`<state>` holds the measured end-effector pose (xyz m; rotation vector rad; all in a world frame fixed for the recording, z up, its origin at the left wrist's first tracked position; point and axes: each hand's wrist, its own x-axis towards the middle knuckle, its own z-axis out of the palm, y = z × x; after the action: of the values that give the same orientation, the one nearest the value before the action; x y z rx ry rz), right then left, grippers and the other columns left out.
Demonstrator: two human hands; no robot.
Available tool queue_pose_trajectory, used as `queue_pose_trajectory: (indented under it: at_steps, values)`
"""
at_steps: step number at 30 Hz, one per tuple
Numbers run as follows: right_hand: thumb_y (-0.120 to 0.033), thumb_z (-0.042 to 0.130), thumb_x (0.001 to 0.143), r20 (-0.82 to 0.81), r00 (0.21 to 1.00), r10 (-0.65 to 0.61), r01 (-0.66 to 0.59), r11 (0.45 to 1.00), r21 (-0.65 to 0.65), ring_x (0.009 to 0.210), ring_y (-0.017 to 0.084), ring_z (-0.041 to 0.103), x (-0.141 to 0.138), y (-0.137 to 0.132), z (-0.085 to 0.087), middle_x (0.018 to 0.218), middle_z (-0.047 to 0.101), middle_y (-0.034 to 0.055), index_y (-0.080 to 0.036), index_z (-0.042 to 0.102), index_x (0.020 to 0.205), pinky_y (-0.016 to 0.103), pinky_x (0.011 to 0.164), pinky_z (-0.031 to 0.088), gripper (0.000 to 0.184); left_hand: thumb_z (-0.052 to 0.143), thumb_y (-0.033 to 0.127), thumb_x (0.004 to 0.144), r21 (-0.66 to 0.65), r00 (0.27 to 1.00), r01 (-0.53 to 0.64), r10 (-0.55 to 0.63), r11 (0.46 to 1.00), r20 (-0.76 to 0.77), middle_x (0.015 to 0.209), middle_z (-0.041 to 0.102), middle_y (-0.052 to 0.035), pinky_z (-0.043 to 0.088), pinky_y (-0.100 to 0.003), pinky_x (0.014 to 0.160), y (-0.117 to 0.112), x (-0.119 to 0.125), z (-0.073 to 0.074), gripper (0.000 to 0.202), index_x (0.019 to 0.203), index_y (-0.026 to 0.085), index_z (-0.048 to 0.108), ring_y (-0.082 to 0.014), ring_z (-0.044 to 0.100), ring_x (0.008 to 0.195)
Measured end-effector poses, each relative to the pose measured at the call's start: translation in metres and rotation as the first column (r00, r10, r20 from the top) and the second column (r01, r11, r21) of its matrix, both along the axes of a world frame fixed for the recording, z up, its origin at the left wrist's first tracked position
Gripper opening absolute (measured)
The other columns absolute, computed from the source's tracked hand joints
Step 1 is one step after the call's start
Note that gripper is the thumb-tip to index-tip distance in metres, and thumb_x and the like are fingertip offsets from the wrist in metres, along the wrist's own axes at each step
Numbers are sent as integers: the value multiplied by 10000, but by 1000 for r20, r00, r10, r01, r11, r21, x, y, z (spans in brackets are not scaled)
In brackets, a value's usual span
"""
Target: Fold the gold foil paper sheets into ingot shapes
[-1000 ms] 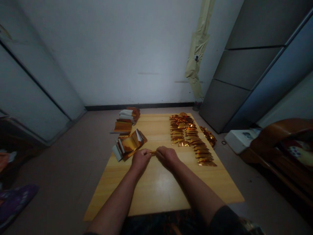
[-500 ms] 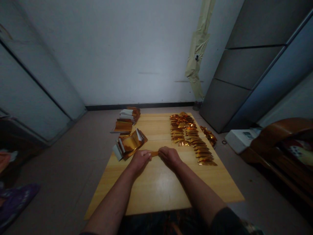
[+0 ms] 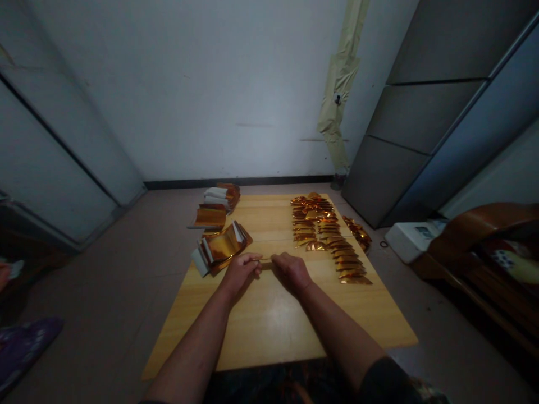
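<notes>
A narrow folded strip of gold foil paper [image 3: 266,265] spans the gap between my hands, just above the wooden table [image 3: 269,331]. My left hand [image 3: 242,275] pinches its left end. The right end is in the closed fingers of my right hand [image 3: 293,272], which partly hide it. Beside my left hand lies a stack of gold foil sheets [image 3: 223,247] with pale backs. To the right of my right hand, folded gold foil pieces [image 3: 347,258] lie in overlapping rows.
More foil sheets [image 3: 210,216] hang over the table's far left edge. Another heap of folded foil pieces [image 3: 357,233] lies beyond the right edge. A grey cabinet [image 3: 391,168], a white box [image 3: 406,242] and a wooden seat [image 3: 475,247] stand on the right.
My left fingers have lifted and loosened slightly on the strip, and its upper edge now shows as a separate layer. Both hands stay in nearly the same place.
</notes>
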<state>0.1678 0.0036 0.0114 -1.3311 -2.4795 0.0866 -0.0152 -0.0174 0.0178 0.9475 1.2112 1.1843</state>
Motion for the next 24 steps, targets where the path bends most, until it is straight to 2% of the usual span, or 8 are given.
queue_pose_trajectory:
  at_steps: [4, 8, 11, 15, 20, 24]
  values:
    - [-245, 500, 942, -49, 999, -12, 13, 1000, 14, 721, 128, 582, -1, -1, -1, 856, 653, 36, -238, 657, 1048, 211, 593, 317, 190, 732, 315, 622, -41, 999, -33, 32, 999, -23, 612, 640, -18, 460, -252, 555, -2, 2, 6, 397, 945, 91, 679, -126, 581, 547]
    - [-256, 509, 937, -173, 985, 3, -10, 999, -39, 732, 128, 575, -1, -1, 0, 846, 647, 30, -229, 678, 1002, 202, 625, 351, 183, 750, 321, 598, -45, 998, -66, 67, 997, 14, 609, 640, -15, 461, -251, 560, -2, 4, 7, 394, 911, 93, 683, -116, 571, 538]
    - [-246, 503, 938, -354, 935, 6, -44, 994, -101, 768, 128, 582, -1, -1, 1, 835, 655, 21, -229, 699, 955, 198, 685, 389, 197, 761, 316, 573, -53, 998, -61, 61, 997, 12, 582, 638, -19, 458, -254, 559, 0, 5, 7, 413, 906, 84, 681, -124, 575, 530]
    - [-231, 558, 888, -523, 848, -87, -28, 978, -209, 822, 137, 610, -4, 0, 0, 895, 698, 24, -218, 720, 945, 206, 736, 426, 173, 758, 321, 574, -59, 998, -66, 66, 996, -1, 596, 649, -26, 457, -255, 563, 1, 5, 8, 428, 921, 83, 679, -129, 583, 537]
    - [-244, 551, 869, -555, 807, -202, 32, 953, -300, 818, 143, 628, -9, 2, -3, 911, 720, 20, -218, 733, 926, 215, 723, 444, 192, 748, 291, 562, -83, 998, -68, 68, 994, -7, 611, 649, -24, 444, -243, 548, 1, 6, 8, 427, 935, 92, 685, -125, 582, 545]
    - [-252, 516, 889, -541, 812, -219, 49, 949, -310, 823, 142, 632, -10, 3, -1, 906, 725, 19, -215, 729, 936, 209, 722, 443, 221, 724, 258, 550, -72, 997, -73, 72, 995, -21, 628, 653, -22, 442, -240, 555, 1, 7, 7, 420, 937, 98, 689, -117, 575, 548]
